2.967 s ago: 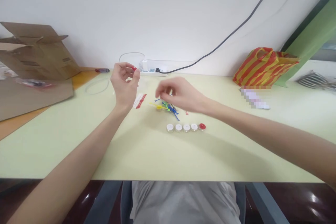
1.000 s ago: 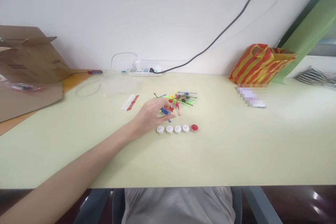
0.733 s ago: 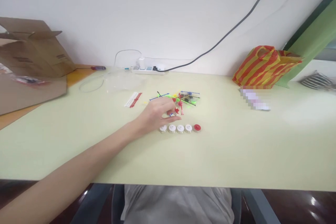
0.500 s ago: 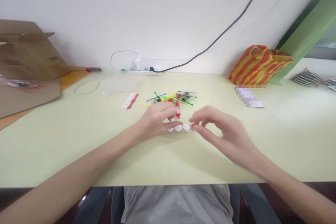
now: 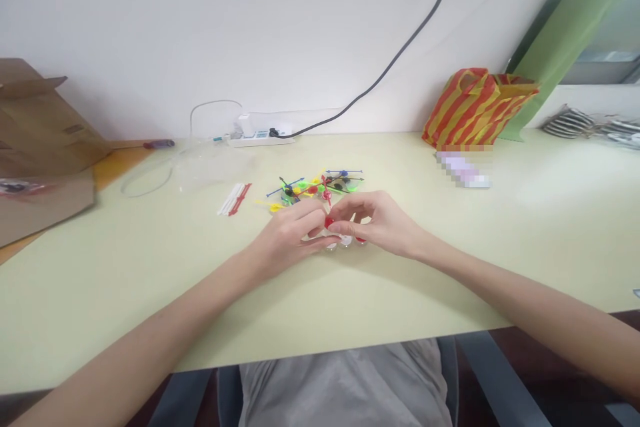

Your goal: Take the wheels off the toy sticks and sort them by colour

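Observation:
My left hand (image 5: 300,228) and my right hand (image 5: 377,221) meet over the middle of the table. A small red round piece (image 5: 329,221) sits between their fingertips, with the right thumb and fingers closed on it. The left fingers are bent in a pinch, and what they hold is hidden. Just below the hands stand small white round pieces (image 5: 345,240) with clear bases and a similar red one (image 5: 361,240), partly covered by my fingers. Beyond the hands lies a heap of colourful plastic spinners with arrow pointers (image 5: 345,175), among them a red pointer (image 5: 327,192).
White and red plastic strips (image 5: 234,200) lie left of the heap. Behind them are a clear plastic bag (image 5: 215,163) and a power strip (image 5: 263,139). A cardboard box (image 5: 40,113) stands at left, a striped bag (image 5: 475,110) and a blurred-out packet (image 5: 463,169) at right.
My right hand has moved left from the row of round pieces to meet my left hand, bringing a small red piece. The view has shifted slightly to the right.

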`<state>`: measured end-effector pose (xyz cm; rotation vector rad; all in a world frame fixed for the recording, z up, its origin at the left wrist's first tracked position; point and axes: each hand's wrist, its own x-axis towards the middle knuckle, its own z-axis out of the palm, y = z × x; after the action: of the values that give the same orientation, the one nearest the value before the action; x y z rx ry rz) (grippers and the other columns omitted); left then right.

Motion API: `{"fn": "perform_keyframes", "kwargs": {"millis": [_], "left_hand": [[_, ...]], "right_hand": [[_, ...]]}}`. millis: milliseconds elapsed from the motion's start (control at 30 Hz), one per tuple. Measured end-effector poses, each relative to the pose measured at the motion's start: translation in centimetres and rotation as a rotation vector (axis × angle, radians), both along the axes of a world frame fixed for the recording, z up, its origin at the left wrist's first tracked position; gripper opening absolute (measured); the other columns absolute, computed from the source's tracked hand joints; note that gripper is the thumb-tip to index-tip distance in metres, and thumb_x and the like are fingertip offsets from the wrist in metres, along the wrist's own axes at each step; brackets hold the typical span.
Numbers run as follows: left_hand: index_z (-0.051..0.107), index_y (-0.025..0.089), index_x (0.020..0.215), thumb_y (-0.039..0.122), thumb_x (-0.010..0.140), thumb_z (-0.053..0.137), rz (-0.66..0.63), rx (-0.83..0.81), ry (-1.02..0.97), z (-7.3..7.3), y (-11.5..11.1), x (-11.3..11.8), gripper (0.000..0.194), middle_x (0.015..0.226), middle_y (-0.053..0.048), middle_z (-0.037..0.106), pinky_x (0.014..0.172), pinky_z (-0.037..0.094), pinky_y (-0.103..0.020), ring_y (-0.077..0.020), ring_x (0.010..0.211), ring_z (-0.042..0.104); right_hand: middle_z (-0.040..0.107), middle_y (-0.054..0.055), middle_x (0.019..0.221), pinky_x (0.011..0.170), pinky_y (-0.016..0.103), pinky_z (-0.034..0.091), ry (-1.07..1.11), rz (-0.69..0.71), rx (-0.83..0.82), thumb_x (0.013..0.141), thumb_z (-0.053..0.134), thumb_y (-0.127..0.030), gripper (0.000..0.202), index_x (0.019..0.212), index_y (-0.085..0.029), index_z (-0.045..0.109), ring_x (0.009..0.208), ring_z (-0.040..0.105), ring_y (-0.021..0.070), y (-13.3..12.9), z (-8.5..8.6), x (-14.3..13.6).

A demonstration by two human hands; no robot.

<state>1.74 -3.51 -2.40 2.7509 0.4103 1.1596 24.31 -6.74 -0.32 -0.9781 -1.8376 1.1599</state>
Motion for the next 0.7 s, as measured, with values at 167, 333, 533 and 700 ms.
{"fn": "perform_keyframes", "kwargs": {"millis": [167,333,533,700], "left_hand": [[0.04,0.022,0.08,0.028,0.1,0.071,0.044,-0.057,0.062,0.0,0.1,-0.2,0.037,0.08,0.0,0.059,0.063,0.043,-0.025,-0.0134,0.073,0.056],[0.052,0.022,0.094,0.032,0.099,0.073,0.026,-0.036,0.081,0.2,0.5,-0.3,0.023,0.096,-0.005,0.068,0.077,0.053,-0.031,-0.0184,0.09,0.066],[0.058,0.022,0.102,0.021,0.105,0.057,0.162,-0.067,0.095,0.6,2.2,-2.0,0.003,0.101,-0.004,0.067,0.083,0.051,-0.032,-0.0182,0.095,0.066],[0.056,0.022,0.101,0.021,0.107,0.051,0.264,-0.12,0.089,0.5,3.5,-3.3,0.008,0.101,-0.004,0.065,0.082,0.048,-0.031,-0.0166,0.089,0.063]], "right_hand": [[0.073,0.003,0.08,0.059,0.026,0.05,0.008,0.023,0.008,0.086,0.082,-0.036,0.022,0.091,-0.016,0.077,0.067,0.065,0.0131,0.5,-0.5,-0.5],[0.074,0.004,0.084,0.067,0.028,0.053,0.0,-0.027,0.005,0.081,0.083,-0.038,0.026,0.093,-0.016,0.076,0.074,0.066,0.0154,1.4,0.4,2.0],[0.074,0.004,0.085,0.066,0.028,0.047,-0.425,0.091,-0.02,0.078,0.084,-0.04,0.027,0.092,-0.017,0.079,0.072,0.061,0.0152,3.0,2.5,7.9],[0.072,0.003,0.083,0.062,0.028,0.045,-0.694,0.129,-0.071,0.077,0.082,-0.041,0.028,0.094,-0.019,0.081,0.072,0.061,0.017,3.3,1.5,8.2]]}}
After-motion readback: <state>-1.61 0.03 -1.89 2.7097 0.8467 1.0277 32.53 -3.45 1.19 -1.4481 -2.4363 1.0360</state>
